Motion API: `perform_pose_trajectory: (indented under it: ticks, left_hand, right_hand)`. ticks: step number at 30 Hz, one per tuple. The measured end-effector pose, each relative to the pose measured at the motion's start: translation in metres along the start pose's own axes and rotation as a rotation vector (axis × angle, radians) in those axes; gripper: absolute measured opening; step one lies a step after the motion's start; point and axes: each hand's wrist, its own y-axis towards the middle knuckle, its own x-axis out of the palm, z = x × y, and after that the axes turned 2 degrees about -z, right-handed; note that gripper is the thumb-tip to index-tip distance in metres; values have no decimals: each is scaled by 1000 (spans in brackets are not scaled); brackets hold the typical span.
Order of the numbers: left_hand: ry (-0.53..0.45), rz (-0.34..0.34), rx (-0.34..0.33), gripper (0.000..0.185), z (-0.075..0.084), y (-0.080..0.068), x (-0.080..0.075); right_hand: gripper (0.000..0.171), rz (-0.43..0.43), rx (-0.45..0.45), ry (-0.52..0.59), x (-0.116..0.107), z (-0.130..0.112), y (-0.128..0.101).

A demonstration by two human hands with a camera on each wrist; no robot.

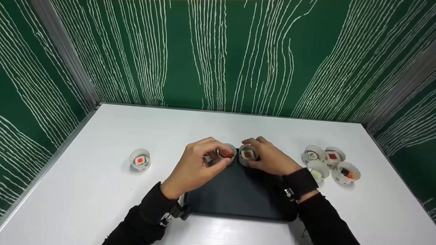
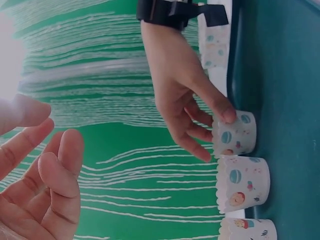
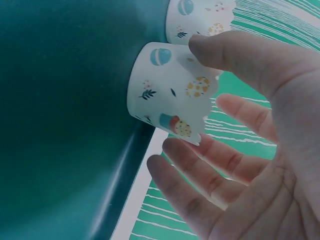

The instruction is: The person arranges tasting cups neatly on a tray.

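No brand, label or legible writing on any item; the paper cups carry only small printed motifs — teal rounds, orange dotted shapes, sprigs.

Dark rectangular tray (image 1: 235, 197) lies at the middle of the white table's (image 1: 102, 190) near edge. Along the tray's far edge stand small white scalloped paper cups with printed motifs. Right hand (image 1: 269, 158) grasps the white printed paper cup holding a white roll with an orange centre (image 1: 247, 154) — thumb on one side of the wall, fingers on the other, cup standing upright on the tray's far edge. In the right wrist view that cup (image 3: 170, 92) sits at the tray rim, thumb laid over its top edge.

Left hand (image 1: 201, 165) is curled around the neighbouring white paper cup with a reddish filling (image 1: 229, 153), just beside the first cup; fingertips pinch near its rim, contents mostly hidden by the fingers. The left wrist view shows a third cup (image 2: 247, 229) next in the row.

One white scalloped cup with a white-and-orange piece (image 1: 140, 159) stands alone towards the table's left edge, well apart from the tray. Cluster of four white scalloped cups (image 1: 328, 163) near the table's right edge, touching or nearly so: fillings dark roll, red square, yellow-green, black-and-orange.
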Motion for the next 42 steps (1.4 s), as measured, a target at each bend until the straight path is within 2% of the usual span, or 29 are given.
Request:
perform_pose_trajectory:
  ticks: [6,14,24,27,32,34,42]
  left_hand:
    - [23,-13,12,11,-1,-1,1]
    - [49,-4,-1,13,-2,-3,-2]
    - [116,3,-41,17,-6,-11,-14]
    - [177,1,-39,17,-12,-14,-19]
    - [324,26,-36,20,-23,-19,-33]
    - [373,29,-57,21,-29,-21,-40]
    - [554,-25,-231,36,-44,-27,-86]
  right_hand:
    - [62,36,-18,16,-4,0,-8]
    - [61,60,14,65,-12,5,-22]
    - [62,89,21,93,-19,-1,-47]
    - [62,84,28,94,-21,-4,-54]
    - [59,110,3,63,-25,-7,-66]
    - [59,122,-9,49,-28,-10,-69]
    - [57,124,-7,28,-40,-17,-79]
